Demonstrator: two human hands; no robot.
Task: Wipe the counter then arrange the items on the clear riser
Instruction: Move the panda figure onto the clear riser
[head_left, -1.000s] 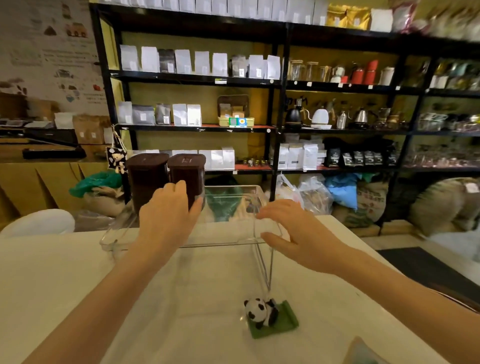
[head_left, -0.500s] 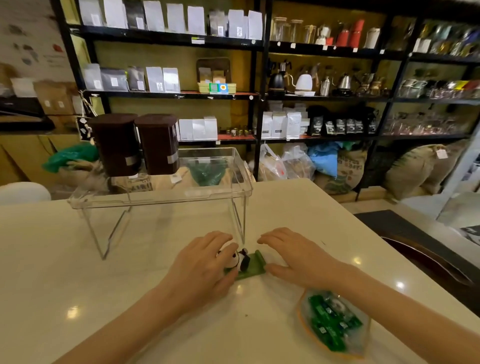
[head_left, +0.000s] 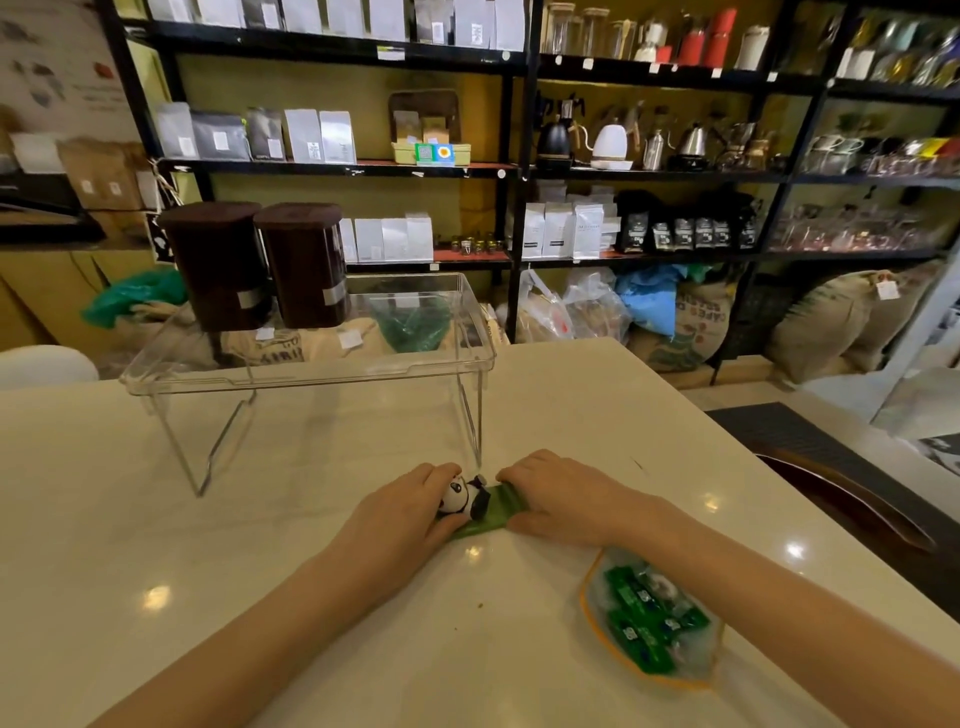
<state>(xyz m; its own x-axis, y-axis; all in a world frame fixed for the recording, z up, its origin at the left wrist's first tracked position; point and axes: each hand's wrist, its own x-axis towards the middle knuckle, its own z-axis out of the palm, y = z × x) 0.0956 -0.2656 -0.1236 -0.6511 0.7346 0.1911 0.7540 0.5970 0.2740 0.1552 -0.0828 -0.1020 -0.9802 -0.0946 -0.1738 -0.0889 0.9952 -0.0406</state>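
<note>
At the lower centre of the frame, I am closing both hands around a small panda figurine (head_left: 460, 500) sitting on its flat green base (head_left: 493, 515) on the pale, glossy counter (head_left: 156, 519). My left hand (head_left: 402, 512) is cupping the panda's rounded head, while my right hand (head_left: 553, 499) is pressing down on the base's far edge. The piece looks light and rigid, probably smooth resin, so I am judging that the base is the safer place to lift from, lest the figure snap off. Just behind it, the clear riser (head_left: 311, 364) is standing on thin bent legs; it looks hard, slick and easily nudged. Two dark brown lidded canisters (head_left: 260, 265) are occupying its left half. At lower right, a soft transparent pouch (head_left: 649, 623) of green packets is lying under my right forearm.
</note>
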